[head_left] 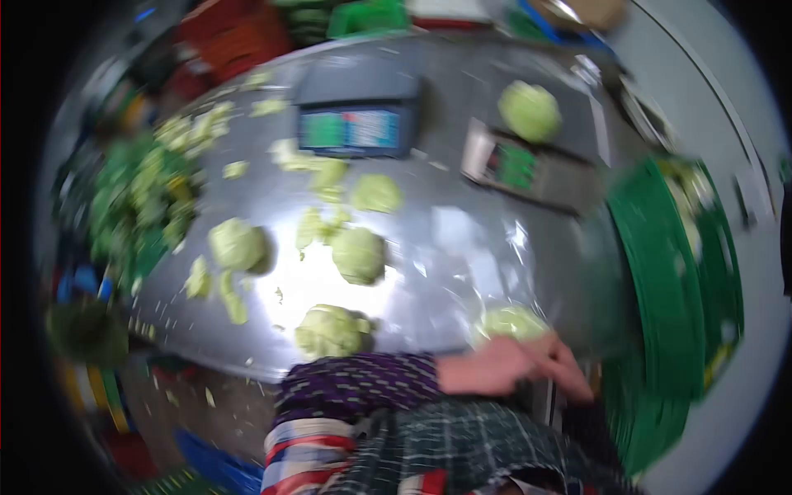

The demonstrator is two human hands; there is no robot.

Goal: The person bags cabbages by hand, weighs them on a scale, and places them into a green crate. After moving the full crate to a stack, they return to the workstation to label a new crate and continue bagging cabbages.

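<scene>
A pale green cabbage (511,322) sits under shiny clear plastic film (495,256) at the table's near edge. My left hand (495,365) reaches across from a purple patterned sleeve, its fingers closed and blurred right at the cabbage's near side. Meeting it there, my right hand (569,371) has its fingers bent together, overlapping the left in this view. What the two hands pinch is hidden. To the left lie a trimmed cabbage (358,256), a leafy cabbage (328,332) and another cabbage (238,244).
A digital scale (355,128) stands at the back of the metal table (429,318). Another scale (528,172) carries a cabbage (530,111). Green crates (660,272) rise close on the right. Loose leaves (375,193) are scattered leftward, and a heap of leaves (144,198) fills the left side.
</scene>
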